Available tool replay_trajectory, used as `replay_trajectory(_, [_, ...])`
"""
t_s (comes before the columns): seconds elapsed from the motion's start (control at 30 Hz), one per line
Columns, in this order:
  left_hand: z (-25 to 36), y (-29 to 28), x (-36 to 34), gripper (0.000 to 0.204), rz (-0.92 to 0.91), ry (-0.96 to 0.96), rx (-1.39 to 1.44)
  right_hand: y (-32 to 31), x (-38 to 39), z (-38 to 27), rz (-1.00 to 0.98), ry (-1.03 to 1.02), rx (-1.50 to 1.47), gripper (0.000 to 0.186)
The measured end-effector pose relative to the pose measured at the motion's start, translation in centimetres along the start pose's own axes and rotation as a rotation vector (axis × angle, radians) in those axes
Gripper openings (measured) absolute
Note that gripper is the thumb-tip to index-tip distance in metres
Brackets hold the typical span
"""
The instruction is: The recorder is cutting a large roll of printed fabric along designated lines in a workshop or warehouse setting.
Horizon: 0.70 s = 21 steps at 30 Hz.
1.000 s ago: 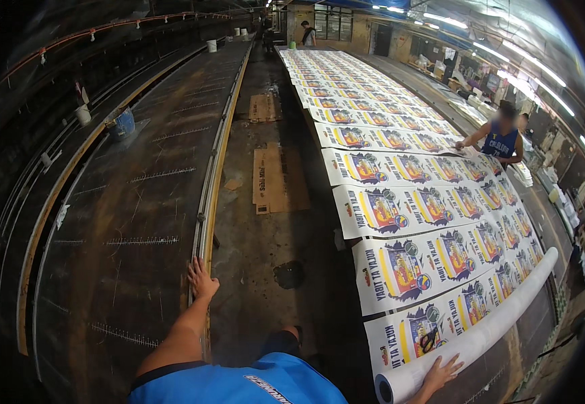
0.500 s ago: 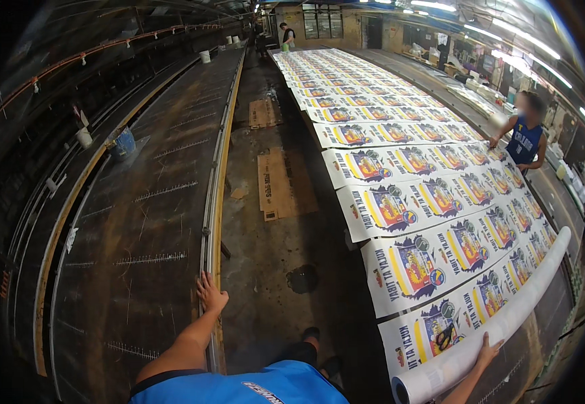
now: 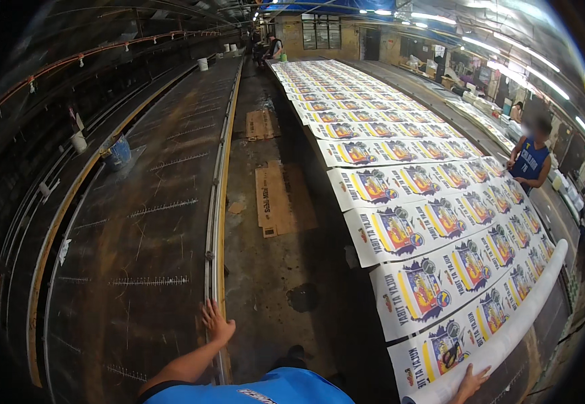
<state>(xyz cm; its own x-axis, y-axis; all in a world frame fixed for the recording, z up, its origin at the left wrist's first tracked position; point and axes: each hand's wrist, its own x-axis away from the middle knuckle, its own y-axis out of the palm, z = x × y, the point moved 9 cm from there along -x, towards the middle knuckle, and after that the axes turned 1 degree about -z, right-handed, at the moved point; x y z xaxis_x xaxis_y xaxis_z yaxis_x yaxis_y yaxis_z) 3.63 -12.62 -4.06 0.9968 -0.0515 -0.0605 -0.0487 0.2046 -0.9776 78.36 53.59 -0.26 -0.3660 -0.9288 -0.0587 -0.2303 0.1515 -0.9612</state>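
A thick white roll (image 3: pixel 511 326) lies slantwise across the near end of the right-hand table (image 3: pixel 531 353). The right hand (image 3: pixel 471 384) rests on top of the roll, close to its near end, fingers wide, the palm against the white surface. The left hand (image 3: pixel 218 328), well to the left of the roll across the aisle, lies on the metal rail (image 3: pixel 214 266) along the edge of another long table (image 3: pixel 157 246). Its fingers are moderately wide; whether they curl round the rail, I cannot tell.

Just beyond the roll, nearly against it, a pair of dark scissors (image 3: pixel 450 355) lies on a printed sheet (image 3: pixel 407 293). More sheets (image 3: pixel 380 151) run in rows from the roll toward the far end of its table, white with repeated yellow, purple and red pictures.

Past the roll's far end, on the table's right side, stands a person in a blue sleeveless top (image 3: pixel 532 161). Another person (image 3: pixel 275 50) is far beyond the roll, near the sheets' far end.

Left of the roll, flattened brown cardboard (image 3: pixel 273 198) lies on the floor (image 3: pixel 248 276). Farther left and beyond, a blue bucket (image 3: pixel 116 153) stands on the left-hand table, with a white bucket (image 3: pixel 203 64) farther off from the roll
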Motion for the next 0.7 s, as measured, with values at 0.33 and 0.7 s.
replay_trajectory(0.33, [0.4, -1.1, -0.1, 0.097, -0.063, 0.06, 0.081, -0.4, 2.3, -0.8, 0.01, 0.177, 0.214, 0.096])
replay_trajectory(0.7, [1.5, -2.1, -0.1, 0.046, -0.043, 0.141, 0.121, -2.8, 6.8, -5.5, 0.087, 0.131, 0.433, 0.104])
